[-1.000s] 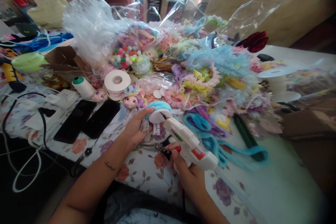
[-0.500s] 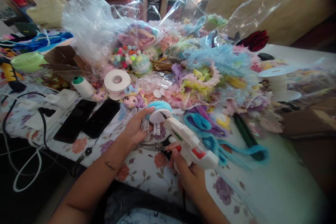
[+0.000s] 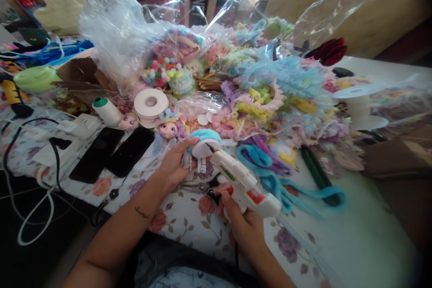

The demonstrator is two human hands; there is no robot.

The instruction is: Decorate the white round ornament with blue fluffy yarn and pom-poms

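Observation:
My left hand (image 3: 178, 162) is closed around a small round piece (image 3: 204, 147) with a flat white disc face and a fluffy light-blue rim. A grey tassel and a small printed white tag (image 3: 201, 165) hang below it. My right hand (image 3: 241, 218) grips a white glue gun (image 3: 246, 184) with a red part on its body. The gun's dark nozzle points up and left, at the white disc; whether it touches cannot be told. Under the gun lies a pair of scissors (image 3: 201, 186), partly hidden.
Two black phones (image 3: 97, 155) and a white power strip (image 3: 56, 148) with cables lie to the left. Behind my hands stand a white ribbon roll (image 3: 150, 103), a thread spool (image 3: 107, 111) and heaped ruffled trims (image 3: 280, 76). Blue fuzzy strips (image 3: 280, 189) lie right, a cardboard box (image 3: 398, 162) beyond.

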